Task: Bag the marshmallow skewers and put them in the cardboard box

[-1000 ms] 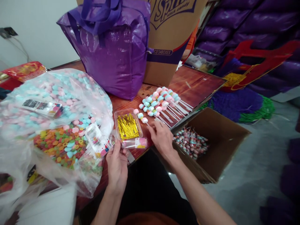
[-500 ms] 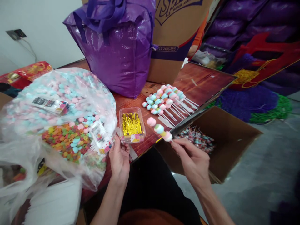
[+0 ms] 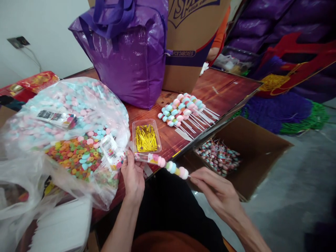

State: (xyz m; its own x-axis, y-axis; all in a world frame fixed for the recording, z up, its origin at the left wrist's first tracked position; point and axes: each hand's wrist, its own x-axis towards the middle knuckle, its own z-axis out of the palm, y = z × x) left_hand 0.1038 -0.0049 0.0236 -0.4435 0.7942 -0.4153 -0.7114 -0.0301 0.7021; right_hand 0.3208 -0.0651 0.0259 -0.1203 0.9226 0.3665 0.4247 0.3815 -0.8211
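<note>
My right hand point(image 3: 215, 185) pinches the stick of a candy skewer point(image 3: 172, 167), strung with pink, blue, white and yellow sweets. The skewer's far end is in the mouth of a small clear plastic bag point(image 3: 143, 157) with a printed patch. That bag is gripped between the thumb and fingers of my left hand point(image 3: 133, 175). Just beyond lies a clear tray point(image 3: 133, 134) of gold twist ties point(image 3: 146, 137). A pile of finished-looking candy skewers point(image 3: 181, 110) rests on the table, white sticks pointing right. Printed bags point(image 3: 111, 150) lie left of my left hand.
A large clear bag of sweets point(image 3: 78, 101) covers the table's left side, with ring candies point(image 3: 68, 154) in front. A purple bag point(image 3: 126, 59) and a carton point(image 3: 183, 70) stand behind. Below right, an open cardboard box point(image 3: 257, 154) holds wrapped skewers. Someone's orange sleeve point(image 3: 222, 31) shows behind the carton.
My right hand has brought the skewer down and tilted it toward my left hand, so its tip now enters the clear bag. My left hand has barely moved.
</note>
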